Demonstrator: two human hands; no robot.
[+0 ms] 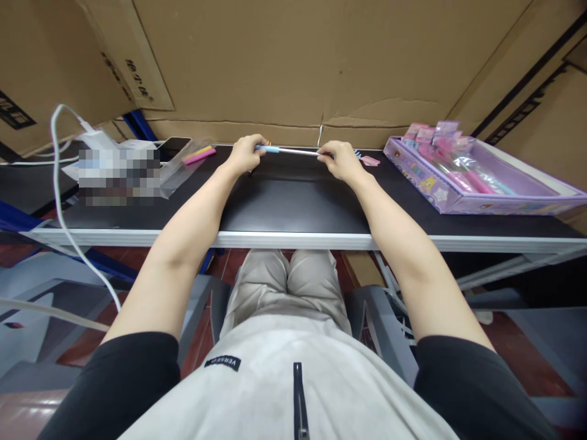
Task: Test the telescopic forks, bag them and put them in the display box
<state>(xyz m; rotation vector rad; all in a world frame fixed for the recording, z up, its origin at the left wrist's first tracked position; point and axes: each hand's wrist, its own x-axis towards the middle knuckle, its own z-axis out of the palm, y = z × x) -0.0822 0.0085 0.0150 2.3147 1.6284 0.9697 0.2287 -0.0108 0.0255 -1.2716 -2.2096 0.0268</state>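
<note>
A thin silver rod with a light blue grip stretches level between my two hands, over the black tabletop. My left hand is closed around the blue grip end. Fingers of my right hand pinch the silver part farther right. Just past the right hand, small blue prongs and a pink tag stick out; whether they belong to the rod is hidden by the hand. A small dark tip shows beneath the left hand, too little of it to name.
At right stands a purple display box with pink and blue packaged sticks. To the left lie pink and yellow sticks on a clear plastic bag, a phone, and a white charger with its cable. Cardboard walls the back.
</note>
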